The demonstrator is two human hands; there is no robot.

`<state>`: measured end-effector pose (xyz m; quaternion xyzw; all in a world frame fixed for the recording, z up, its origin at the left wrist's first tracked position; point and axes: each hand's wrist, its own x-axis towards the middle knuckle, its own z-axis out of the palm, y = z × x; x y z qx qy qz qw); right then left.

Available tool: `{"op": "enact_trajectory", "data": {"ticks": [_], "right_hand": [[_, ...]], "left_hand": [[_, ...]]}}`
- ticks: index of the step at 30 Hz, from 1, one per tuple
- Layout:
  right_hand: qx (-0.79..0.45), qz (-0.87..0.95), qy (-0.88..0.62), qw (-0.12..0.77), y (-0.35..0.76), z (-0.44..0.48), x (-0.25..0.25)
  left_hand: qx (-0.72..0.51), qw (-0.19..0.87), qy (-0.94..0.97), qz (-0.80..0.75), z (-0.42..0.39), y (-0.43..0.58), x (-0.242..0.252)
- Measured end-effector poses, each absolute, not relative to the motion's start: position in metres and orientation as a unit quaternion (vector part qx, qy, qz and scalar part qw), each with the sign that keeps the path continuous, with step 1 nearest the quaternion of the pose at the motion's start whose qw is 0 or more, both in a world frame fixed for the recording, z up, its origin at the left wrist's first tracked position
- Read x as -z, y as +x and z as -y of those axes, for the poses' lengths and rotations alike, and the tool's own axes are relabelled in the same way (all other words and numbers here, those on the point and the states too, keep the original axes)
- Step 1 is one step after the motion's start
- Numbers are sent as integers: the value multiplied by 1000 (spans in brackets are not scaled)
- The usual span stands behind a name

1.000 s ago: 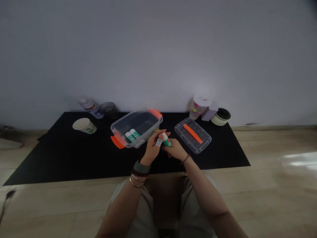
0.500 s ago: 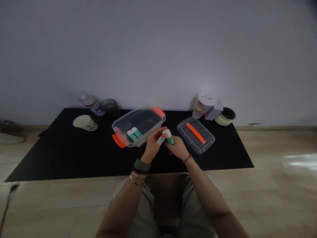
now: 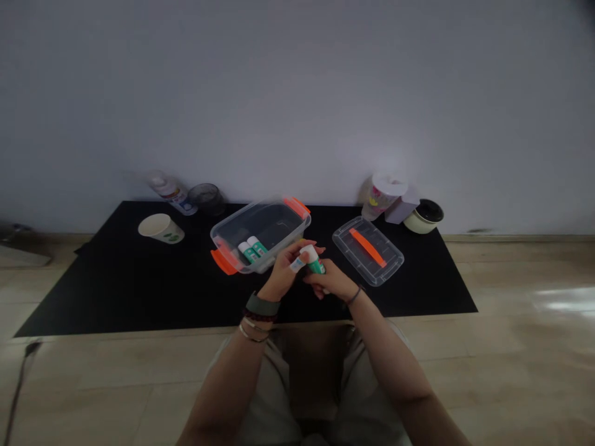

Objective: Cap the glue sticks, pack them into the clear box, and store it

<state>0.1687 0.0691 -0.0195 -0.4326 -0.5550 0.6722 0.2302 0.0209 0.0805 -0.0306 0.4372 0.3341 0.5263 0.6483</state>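
A green glue stick (image 3: 317,265) with a white cap is held between my two hands, in front of the clear box. My left hand (image 3: 283,267) is closed round its white-capped end, a white patch showing on the thumb. Around the green lower part, the fingers of my right hand (image 3: 333,280) are wrapped. Two more green and white tubes (image 3: 253,249) lie side by side in the near left part of the clear box (image 3: 274,256), which has orange clips. Its lid (image 3: 390,267), with an orange handle, lies flat to the right of my hands.
On the black table (image 3: 139,291) stand a paper cup (image 3: 160,229), a spray can (image 3: 174,194) and a dark glass (image 3: 207,199) at left. A lidded plastic cup (image 3: 379,198), pale box (image 3: 402,208) and cream pot with dark lid (image 3: 418,223) stand at back right.
The glue stick has shifted slightly left and shows more of its green side. My right hand has changed its hold, with more fingers visible beneath. Both hands remain close together.
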Motion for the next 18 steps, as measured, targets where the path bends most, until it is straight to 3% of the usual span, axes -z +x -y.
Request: {"op": "enact_trajectory", "data": {"ticks": [2, 5, 8, 11, 14, 18], "right_hand": [[-787, 485, -312, 221, 168, -67, 21], [-846, 434, -226, 213, 164, -65, 21], [-793, 459, -306, 259, 159, -66, 22], [-630, 538, -467, 309, 158, -69, 26], [-515, 600, -534, 300, 161, -71, 28], [-636, 580, -445, 247, 164, -69, 24]], "left_hand": [[-512, 678, 433, -299, -79, 18, 26], [-507, 706, 414, -272, -77, 17, 22], [-519, 691, 400, -305, -77, 19, 25], [-538, 640, 421, -351, -78, 22, 29], [-538, 609, 451, -368, -78, 20, 31], [-516, 624, 471, -351, -76, 15, 32]]}}
